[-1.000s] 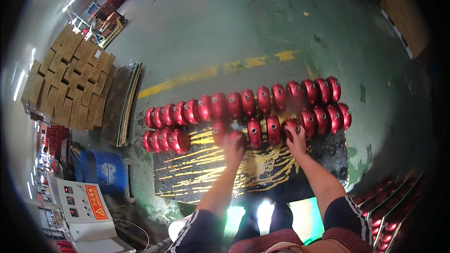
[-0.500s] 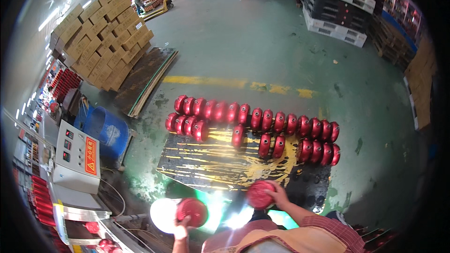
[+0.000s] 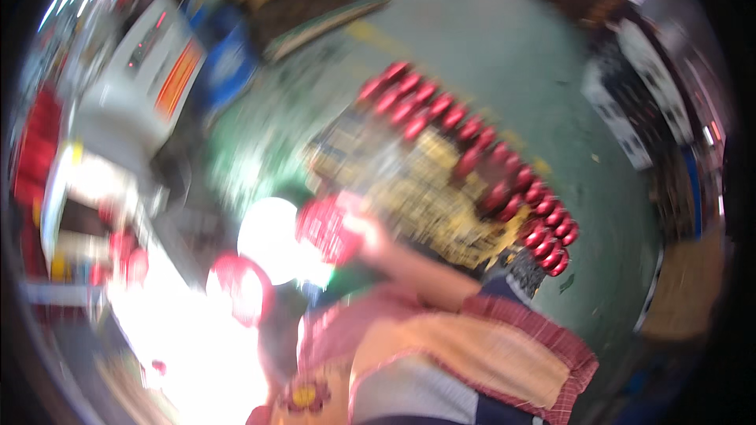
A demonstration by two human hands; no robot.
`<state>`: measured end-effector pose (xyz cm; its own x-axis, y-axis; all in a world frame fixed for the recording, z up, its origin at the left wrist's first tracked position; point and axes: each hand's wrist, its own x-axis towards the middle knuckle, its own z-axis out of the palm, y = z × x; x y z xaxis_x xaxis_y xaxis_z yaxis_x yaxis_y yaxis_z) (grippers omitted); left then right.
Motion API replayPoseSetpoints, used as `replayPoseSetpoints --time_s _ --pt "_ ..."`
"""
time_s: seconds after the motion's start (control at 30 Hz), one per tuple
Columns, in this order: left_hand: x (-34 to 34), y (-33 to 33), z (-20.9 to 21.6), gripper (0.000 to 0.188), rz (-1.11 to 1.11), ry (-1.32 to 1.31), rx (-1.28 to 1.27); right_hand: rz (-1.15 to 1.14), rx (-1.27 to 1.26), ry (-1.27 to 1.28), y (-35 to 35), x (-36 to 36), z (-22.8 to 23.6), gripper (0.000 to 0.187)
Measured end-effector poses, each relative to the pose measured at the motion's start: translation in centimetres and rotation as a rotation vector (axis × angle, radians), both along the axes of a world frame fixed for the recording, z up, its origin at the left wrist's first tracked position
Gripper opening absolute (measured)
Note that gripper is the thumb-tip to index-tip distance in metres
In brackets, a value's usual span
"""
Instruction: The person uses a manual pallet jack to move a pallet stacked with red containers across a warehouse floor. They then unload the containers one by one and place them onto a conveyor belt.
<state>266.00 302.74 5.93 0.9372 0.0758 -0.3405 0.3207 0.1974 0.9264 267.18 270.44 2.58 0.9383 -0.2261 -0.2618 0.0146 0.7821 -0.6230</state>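
My right hand (image 3: 364, 228) is closed on the edge of a red round metal shell (image 3: 324, 230), held out in front of my body. Motion smears its fingers. To the left is a second red round shell (image 3: 236, 283), held up by my left hand (image 3: 252, 313), whose fingers are largely lost in glare and blur. A dazzling white disc (image 3: 269, 240) shows between the two shells. Beyond my right hand, rows of similar red shells (image 3: 453, 116) stand along a dark board (image 3: 346, 138) streaked with yellow.
A grey-white control box (image 3: 130, 83) stands at the left beside a blue barrel (image 3: 228, 67). Below it, a glaring work area (image 3: 185, 338) holds more red pieces (image 3: 126, 256). White and black pallets (image 3: 638, 79) are stacked at the far right, near a brown board (image 3: 681, 279).
My view has swung left, toward the control box and bright work area. Both hands have moved with it, each carrying its red shell. The rows of shells now appear slanted, further right.
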Motion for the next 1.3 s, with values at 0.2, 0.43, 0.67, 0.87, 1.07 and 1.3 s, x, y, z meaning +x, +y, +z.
replayPoseSetpoints --time_s 0.2,0.43,0.67,0.87,1.07,1.3 --pt "6.1 6.8 -7.2 0.062 0.086 0.104 -0.422 0.265 0.549 0.137 11.8 8.3 -2.2 0.038" --pt "13.3 6.6 -11.3 0.068 0.035 0.137 -1.778 0.419 0.788 0.386 17.9 14.3 -4.5 0.056" --pt "15.3 5.5 -11.1 0.064 0.032 0.084 -1.918 0.813 1.33 0.185 18.2 19.0 -6.8 0.074" --pt "15.3 5.3 -10.3 0.073 0.121 0.073 -1.854 0.784 1.309 0.32 17.0 20.2 -8.7 0.072" --pt "15.5 14.0 -6.3 0.07 0.431 -0.114 -1.092 0.74 0.72 0.223 17.9 25.6 -8.8 0.055" --pt "12.5 37.3 3.0 0.065 0.189 -0.025 0.245 0.743 -0.609 -0.275 37.5 36.9 -2.5 0.043"
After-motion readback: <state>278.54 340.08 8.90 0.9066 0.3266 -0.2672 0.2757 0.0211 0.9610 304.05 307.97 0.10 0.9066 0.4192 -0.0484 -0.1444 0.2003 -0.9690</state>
